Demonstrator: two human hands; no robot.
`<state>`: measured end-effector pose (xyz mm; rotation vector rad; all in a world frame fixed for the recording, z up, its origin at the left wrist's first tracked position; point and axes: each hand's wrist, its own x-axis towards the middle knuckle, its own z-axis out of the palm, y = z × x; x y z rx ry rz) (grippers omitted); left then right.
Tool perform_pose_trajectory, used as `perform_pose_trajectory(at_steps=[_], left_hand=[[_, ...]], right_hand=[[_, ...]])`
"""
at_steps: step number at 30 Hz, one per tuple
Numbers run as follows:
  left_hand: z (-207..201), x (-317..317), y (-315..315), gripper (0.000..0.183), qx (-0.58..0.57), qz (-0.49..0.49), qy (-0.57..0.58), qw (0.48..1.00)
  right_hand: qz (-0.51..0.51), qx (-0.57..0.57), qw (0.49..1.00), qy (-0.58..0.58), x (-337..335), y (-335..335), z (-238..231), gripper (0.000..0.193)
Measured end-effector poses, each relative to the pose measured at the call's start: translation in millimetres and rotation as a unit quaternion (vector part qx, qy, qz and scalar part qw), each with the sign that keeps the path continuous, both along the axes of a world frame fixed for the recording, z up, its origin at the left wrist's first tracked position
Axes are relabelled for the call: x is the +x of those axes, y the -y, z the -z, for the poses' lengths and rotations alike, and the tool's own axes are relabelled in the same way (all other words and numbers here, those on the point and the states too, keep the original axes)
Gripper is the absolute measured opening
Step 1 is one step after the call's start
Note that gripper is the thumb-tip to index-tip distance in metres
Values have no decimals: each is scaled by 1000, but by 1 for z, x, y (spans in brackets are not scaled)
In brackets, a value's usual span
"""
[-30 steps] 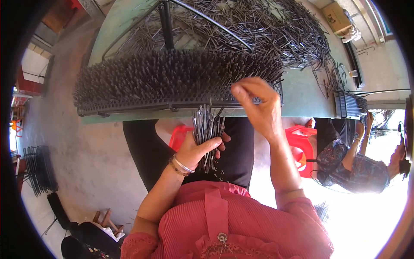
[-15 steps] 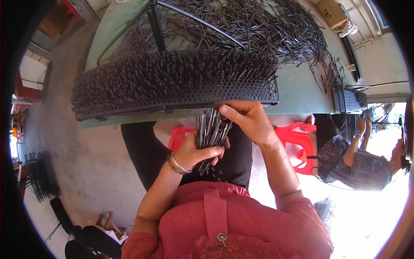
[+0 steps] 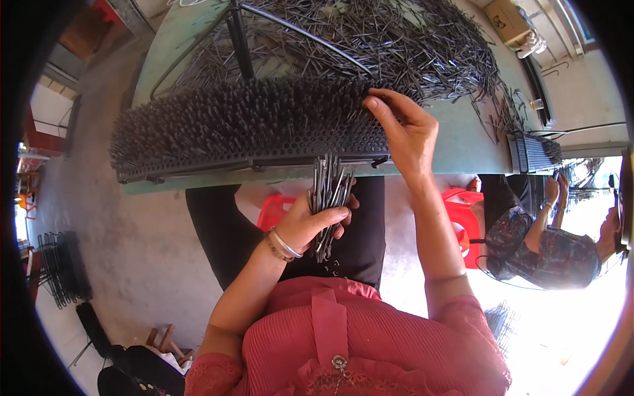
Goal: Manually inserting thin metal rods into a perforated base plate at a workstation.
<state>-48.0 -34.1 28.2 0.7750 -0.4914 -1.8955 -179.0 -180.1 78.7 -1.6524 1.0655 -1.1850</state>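
A bundle of thin dark metal strips (image 3: 326,186) is upright in my left hand (image 3: 316,223), whose fingers wrap round it in front of my lap. Beyond it a long black perforated rack (image 3: 353,142) lies along the table's near edge. Most of its holes hold upright dark pieces (image 3: 238,119), packed like bristles; rows of bare holes show along its near right part. My right hand (image 3: 411,135) is over the rack's right end, with thumb and forefinger pinched together at the standing pieces. What lies between those fingertips is too small to make out.
A large heap of loose strips (image 3: 396,39) covers the green table (image 3: 456,132) behind the rack, beside a dark metal frame (image 3: 239,43). At the right a co-worker (image 3: 541,244) handles another rack (image 3: 535,152). A red stool (image 3: 462,228) and a cardboard box (image 3: 508,23) are nearby.
My right hand has moved from the top of the bundle up and away to the rack's right end. My left hand has shifted slightly right and up, still gripping the strips.
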Motion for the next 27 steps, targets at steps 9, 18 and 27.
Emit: perform_pose_trajectory(at_steps=[9, 18, 27], left_hand=[[12, 1, -9, 52, 16, -12, -13, 1000], [9, 4, -10, 53, 49, 33, -30, 998], [11, 1, -11, 52, 30, 11, 26, 999]], right_hand=[[25, -32, 999, -24, 7, 8, 14, 17], [15, -83, 996, -40, 10, 9, 15, 17], [23, -157, 984, -86, 9, 3, 25, 18]])
